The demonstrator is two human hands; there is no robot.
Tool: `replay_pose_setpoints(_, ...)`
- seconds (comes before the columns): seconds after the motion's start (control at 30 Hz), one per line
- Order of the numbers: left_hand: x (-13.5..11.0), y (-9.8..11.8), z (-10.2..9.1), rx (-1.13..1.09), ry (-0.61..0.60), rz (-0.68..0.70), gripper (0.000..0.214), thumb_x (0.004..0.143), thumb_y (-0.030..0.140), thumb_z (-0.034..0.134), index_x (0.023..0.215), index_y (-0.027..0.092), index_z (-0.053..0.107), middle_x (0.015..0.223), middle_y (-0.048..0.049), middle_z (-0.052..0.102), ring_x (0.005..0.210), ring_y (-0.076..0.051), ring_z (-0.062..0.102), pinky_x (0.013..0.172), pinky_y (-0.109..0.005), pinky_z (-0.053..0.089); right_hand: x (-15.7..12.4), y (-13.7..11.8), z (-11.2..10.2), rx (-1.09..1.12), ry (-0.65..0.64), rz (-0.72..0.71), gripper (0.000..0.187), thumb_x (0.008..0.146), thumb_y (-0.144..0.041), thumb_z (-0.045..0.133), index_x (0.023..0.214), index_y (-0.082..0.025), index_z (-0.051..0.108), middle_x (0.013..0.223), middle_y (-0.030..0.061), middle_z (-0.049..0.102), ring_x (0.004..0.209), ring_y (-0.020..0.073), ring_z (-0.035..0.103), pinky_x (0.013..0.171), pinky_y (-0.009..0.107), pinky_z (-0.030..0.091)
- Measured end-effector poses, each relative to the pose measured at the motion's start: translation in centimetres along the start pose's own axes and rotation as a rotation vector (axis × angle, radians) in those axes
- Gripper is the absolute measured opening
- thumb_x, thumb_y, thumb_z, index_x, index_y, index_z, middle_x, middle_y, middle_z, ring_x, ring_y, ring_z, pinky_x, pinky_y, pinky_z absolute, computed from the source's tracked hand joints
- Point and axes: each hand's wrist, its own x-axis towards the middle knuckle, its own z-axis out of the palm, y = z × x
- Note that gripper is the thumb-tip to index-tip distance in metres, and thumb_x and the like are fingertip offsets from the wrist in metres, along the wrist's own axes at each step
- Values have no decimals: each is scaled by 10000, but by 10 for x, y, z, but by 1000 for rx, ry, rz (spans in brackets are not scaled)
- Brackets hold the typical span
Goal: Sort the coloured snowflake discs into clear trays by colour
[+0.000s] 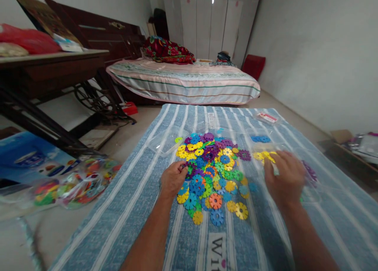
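A heap of notched plastic discs in yellow, blue, green, purple and orange lies on a striped cloth. At the heap's left edge is my left hand, its thumb and fingers pinched together beside purple and green discs; whatever lies between the fingertips is hidden. My right hand, blurred by motion, is right of the heap above a clear tray. Yellow notched discs show between its thumb and fingers, with more yellow discs just left. Blue discs lie behind it and purple discs to its right.
An upturned-looking clear plastic lid or box lies left of the heap. A small red-and-white box is at the cloth's far right. Bags of colourful pieces sit on the floor at left, below a sewing-machine table. A bed stands beyond.
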Motion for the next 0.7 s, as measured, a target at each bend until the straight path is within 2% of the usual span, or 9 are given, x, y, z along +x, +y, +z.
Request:
replay_pose_setpoints(0.1,0,0,0,6,3,-6,268,762,312,533,979,224,665,783,9,662,746,-133,601,676,-222,454,-5,-5,2,66,-29,-16,182,801,-213,560,964,-149,610,1014,140,626,1074,280,541,928,497,423)
replay_pose_setpoints(0.27,0,-3,2,6,11,15,257,774,319,526,971,226,662,785,13,659,741,-128,598,672,-216,452,-49,-67,6,404,-250,-141,138,823,-149,531,935,-188,603,1010,94,617,1089,231,529,902,439,482)
replay_pose_setpoints(0.4,0,-5,3,10,15,40,245,770,305,534,958,215,664,775,10,647,729,-125,590,664,-219,446,-70,-103,3,532,-328,-148,131,837,-146,517,925,-178,609,1000,98,614,1073,233,534,891,459,494)
replay_pose_setpoints(0.7,-2,-3,6,-11,32,42,226,763,271,557,946,201,669,783,5,647,713,-114,578,658,-212,438,-91,-118,-3,583,-408,-178,190,822,-187,542,1006,-173,587,1096,125,583,1143,273,480,915,515,475)
